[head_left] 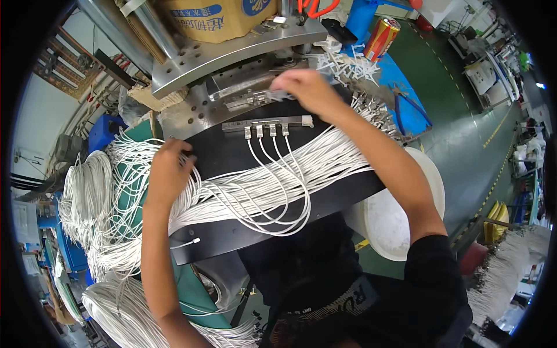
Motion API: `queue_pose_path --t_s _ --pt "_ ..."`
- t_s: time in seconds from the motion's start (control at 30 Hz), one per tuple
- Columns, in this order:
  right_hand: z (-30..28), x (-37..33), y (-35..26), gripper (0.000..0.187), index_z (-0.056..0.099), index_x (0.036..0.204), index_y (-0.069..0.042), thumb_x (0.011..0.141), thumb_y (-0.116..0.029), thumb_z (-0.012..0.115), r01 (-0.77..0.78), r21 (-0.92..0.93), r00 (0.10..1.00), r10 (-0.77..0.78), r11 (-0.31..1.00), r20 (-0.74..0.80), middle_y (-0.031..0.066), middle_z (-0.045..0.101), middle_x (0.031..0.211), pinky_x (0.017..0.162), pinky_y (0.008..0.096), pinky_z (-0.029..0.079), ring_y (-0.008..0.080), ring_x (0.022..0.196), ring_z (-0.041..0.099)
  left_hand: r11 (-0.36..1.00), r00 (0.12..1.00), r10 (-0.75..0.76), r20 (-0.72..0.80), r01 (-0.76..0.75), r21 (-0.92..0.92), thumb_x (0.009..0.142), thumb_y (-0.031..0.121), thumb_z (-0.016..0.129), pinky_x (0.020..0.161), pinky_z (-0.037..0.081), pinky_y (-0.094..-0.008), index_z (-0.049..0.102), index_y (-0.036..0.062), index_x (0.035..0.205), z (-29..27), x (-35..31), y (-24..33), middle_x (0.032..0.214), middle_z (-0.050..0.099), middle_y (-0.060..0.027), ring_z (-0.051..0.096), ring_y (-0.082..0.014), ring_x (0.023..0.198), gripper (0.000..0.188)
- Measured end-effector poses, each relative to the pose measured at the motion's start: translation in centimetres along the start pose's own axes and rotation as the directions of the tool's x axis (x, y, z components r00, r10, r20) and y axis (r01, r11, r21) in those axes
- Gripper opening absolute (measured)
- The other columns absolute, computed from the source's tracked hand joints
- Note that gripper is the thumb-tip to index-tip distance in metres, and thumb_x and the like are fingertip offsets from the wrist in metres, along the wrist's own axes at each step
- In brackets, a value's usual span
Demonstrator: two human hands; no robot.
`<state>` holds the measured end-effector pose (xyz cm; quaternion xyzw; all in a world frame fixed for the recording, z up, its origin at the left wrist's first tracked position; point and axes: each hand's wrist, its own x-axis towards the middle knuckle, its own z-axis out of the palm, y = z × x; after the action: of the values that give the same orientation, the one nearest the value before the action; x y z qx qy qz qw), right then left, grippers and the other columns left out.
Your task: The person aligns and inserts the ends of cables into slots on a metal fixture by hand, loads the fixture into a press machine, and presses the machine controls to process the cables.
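My right hand (307, 90) reaches over the metal mould (252, 100) on the press bed. Its fingertips are pinched together and a little blurred; a small translucent piece shows just below them, and I cannot tell whether they hold it. My left hand (168, 171) hovers over the left end of the bundle of white cables (243, 197), fingers loosely curled with a gap at the thumb. Between the hands lies a metal bar (267, 123) with several metal cable connectors (273, 131) set along it. Their white cables loop down across the black board (203, 153).
Coiled white cables (87, 191) hang at the left. A steel press plate (238, 55) carries a cardboard box (217, 20). White plastic scraps (351, 66), a red can (383, 37) and blue-handled pliers (400, 110) lie at the back right. A white tub (389, 226) stands right of the board.
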<state>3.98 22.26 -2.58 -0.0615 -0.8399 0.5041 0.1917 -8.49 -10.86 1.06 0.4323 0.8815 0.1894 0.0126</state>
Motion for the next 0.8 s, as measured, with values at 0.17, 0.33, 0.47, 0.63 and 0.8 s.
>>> queue_pose_path --t_s 0.17,0.33,0.47,0.63,0.8 --pt "-11.2 -4.4 0.5 0.022 0.071 0.103 -0.006 0.094 -0.021 0.059 -0.087 -0.3 0.974 0.018 0.95 -0.226 0.006 0.069 0.096 0.081 0.0265 0.048 0.0125 0.087 0.062 0.981 0.982 0.117 -0.15 -0.138 -0.137 0.081 0.008 0.069 0.075 0.049 -0.0388 0.062 -0.0009 0.095 1.1 1.0 0.7 0.092 0.064 -0.0178 0.063 -0.0343 0.089 0.018" --pt "-8.4 -4.3 0.2 0.024 0.068 0.11 -0.006 0.092 -0.021 0.063 0.026 -0.431 0.933 -0.177 0.902 -0.312 0.0044 0.07 0.098 0.075 0.0258 0.048 0.0105 0.086 0.062 0.948 0.954 0.29 -0.071 -0.297 -0.118 0.083 0.008 0.067 0.074 0.049 -0.0401 0.058 0.0003 0.103 3.4 5.7 3.8 0.089 0.064 -0.0163 0.063 -0.0346 0.086 0.024" --pt "0.9 -5.1 -1.9 0.026 0.068 0.102 -0.007 0.085 -0.025 0.071 -0.023 -0.262 0.999 0.033 0.965 0.035 0.004 0.064 0.086 0.068 0.0262 0.046 0.0115 0.077 0.058 0.938 0.963 0.249 0.105 -0.212 -0.274 0.085 0.012 0.068 0.073 0.05 -0.0393 0.057 0.0005 0.105 4.7 6.1 3.7 0.09 0.064 -0.0154 0.063 -0.03 0.081 0.025" --pt "1.8 -4.5 -0.6 0.036 0.068 0.088 -0.008 0.073 -0.039 0.08 0.009 -0.303 0.994 0.024 0.953 0.107 0.0071 0.062 0.076 0.065 0.0349 0.046 0.023 0.072 0.059 0.896 0.981 -0.046 0.189 0.124 -0.425 0.077 0.026 0.078 0.074 0.049 -0.0376 0.06 -0.0006 0.097 5.4 5.8 6.9 0.088 0.064 -0.0152 0.062 -0.0265 0.074 0.038" --pt "1.2 -2.1 0.2 0.032 0.067 0.092 -0.006 0.075 -0.03 0.08 0.021 -0.215 0.986 0.016 0.976 0.169 0.0041 0.058 0.082 0.063 0.0272 0.044 0.0133 0.073 0.055 0.975 0.976 -0.024 -0.218 -0.026 -0.22 0.066 0.041 0.085 0.081 0.048 -0.0388 0.065 0.0 0.096 7.4 7.5 5.7 0.095 0.067 -0.0166 0.064 -0.0267 0.082 0.054"
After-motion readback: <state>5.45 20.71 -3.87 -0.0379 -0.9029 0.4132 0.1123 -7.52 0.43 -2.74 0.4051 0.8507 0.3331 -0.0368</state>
